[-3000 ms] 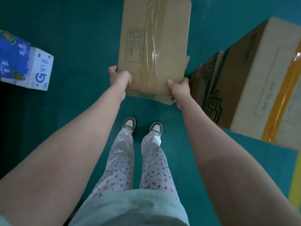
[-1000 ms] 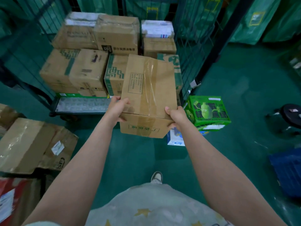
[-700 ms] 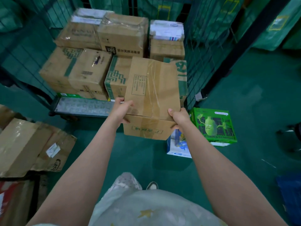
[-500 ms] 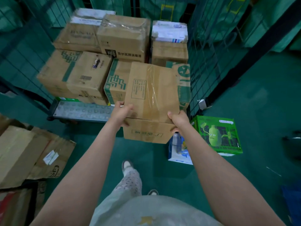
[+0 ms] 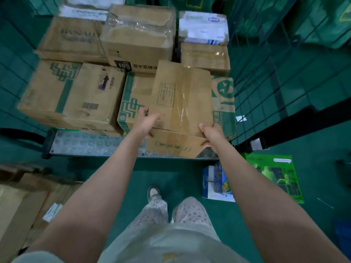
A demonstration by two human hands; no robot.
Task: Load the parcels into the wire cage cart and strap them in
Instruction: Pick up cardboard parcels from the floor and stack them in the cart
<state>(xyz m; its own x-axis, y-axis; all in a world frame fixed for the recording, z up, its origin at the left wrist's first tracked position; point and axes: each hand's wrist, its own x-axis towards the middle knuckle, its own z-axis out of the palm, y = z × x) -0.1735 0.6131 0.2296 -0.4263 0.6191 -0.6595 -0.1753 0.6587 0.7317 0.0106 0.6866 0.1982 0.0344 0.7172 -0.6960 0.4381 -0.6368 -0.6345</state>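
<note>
I hold a brown taped cardboard parcel [image 5: 182,103] in both hands over the front of the wire cage cart [image 5: 95,145]. My left hand [image 5: 147,123] grips its near left corner and my right hand [image 5: 211,132] grips its near right corner. The parcel's near end hangs just above the cart's studded metal floor. Behind it, several stacked cardboard parcels [image 5: 74,95] fill the cart, with a white box [image 5: 203,27] on top at the back right. No strap shows.
The cart's wire mesh side [image 5: 266,76] rises at the right. On the green floor at the right lie a blue and white carton [image 5: 216,183] and a green printed box [image 5: 277,175]. Loose cardboard boxes [image 5: 20,209] sit at the lower left.
I have turned from the floor to the cart and stepped closer. The parcel has moved forward and down, from in front of the cart to over its front edge.
</note>
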